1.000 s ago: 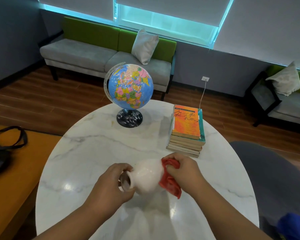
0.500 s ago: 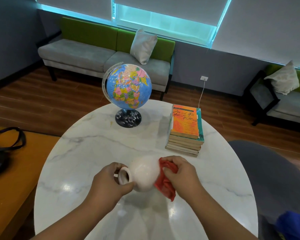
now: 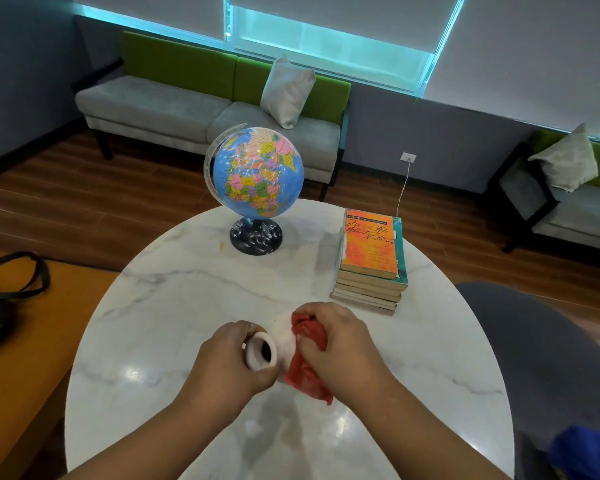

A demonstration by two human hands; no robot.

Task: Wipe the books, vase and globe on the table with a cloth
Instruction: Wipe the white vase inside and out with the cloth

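Observation:
A small white vase [image 3: 272, 344] is held tilted above the round marble table [image 3: 187, 299], its dark mouth turned toward me. My left hand [image 3: 227, 367] grips its neck. My right hand [image 3: 340, 344] clutches a red cloth [image 3: 307, 355] and presses it on the vase's body, hiding most of it. A blue globe [image 3: 258, 173] on a dark base stands at the table's far side. To its right lies a stack of books [image 3: 371, 261] with an orange cover on top.
A grey chair [image 3: 541, 358] stands close on the right, with something blue [image 3: 589, 452] at the bottom corner. An orange bench with a black bag [image 3: 0, 299] is on the left. Sofas line the far wall.
The vase has turned so its mouth faces me more. My right hand with the cloth has shifted up over the vase's body toward the neck.

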